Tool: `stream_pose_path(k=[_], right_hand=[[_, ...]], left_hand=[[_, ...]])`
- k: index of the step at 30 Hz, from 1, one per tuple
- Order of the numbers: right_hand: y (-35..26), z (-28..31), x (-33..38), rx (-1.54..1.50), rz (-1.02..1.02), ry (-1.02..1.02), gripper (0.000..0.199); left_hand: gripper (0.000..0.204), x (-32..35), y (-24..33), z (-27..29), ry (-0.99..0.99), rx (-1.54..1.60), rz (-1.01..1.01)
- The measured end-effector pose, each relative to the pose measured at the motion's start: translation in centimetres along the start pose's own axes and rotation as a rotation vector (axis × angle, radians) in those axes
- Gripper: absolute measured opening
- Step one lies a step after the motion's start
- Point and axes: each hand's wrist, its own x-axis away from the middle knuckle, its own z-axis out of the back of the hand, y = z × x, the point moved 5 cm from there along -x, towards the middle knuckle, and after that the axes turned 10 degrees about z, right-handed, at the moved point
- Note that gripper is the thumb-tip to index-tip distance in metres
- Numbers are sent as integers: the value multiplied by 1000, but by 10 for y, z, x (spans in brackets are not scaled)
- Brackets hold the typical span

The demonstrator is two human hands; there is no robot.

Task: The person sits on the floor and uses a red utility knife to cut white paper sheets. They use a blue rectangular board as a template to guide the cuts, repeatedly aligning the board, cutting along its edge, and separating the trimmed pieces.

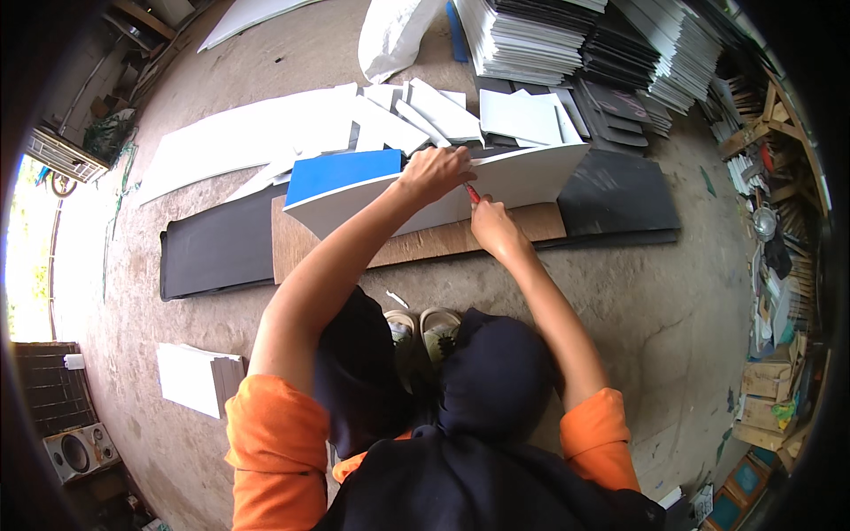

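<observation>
A long white board (pixel 522 181) is tilted up on edge over a brown wooden plank (pixel 416 252). My left hand (pixel 434 173) is closed over the board's upper edge near its middle. Just below and to the right, my right hand (pixel 496 227) is closed round a red utility knife (pixel 472 192), its tip up against the board; the blade cannot be made out. A blue panel (pixel 345 170) shows behind the board's left part; whether it is a separate piece is unclear.
Under the plank lie black sheets (pixel 217 252). Beyond are white offcuts (pixel 434 111) and a large white sheet (pixel 239 137). Tall stacks of boards (pixel 522 44) stand at the far right. A small white stack (pixel 197 379) sits on the floor at my left.
</observation>
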Motion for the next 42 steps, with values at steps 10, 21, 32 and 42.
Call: stream_pose_path(k=[10,21,32,42], right_hand=[[-3,2,11,38,-2,-15,30],[8,-13,-5,110,50,-14,27],[19,-32,-15,129,91,25,28],[18,-32,4,99,65,12,25]], left_hand=[[27,-7,-4,-6,69,-27,-43],[26,-8,1,-5,-14,4,-106],[25,-16,0,-11,-61,2,-73],[20,-16,-5,-16,-87,97,96]])
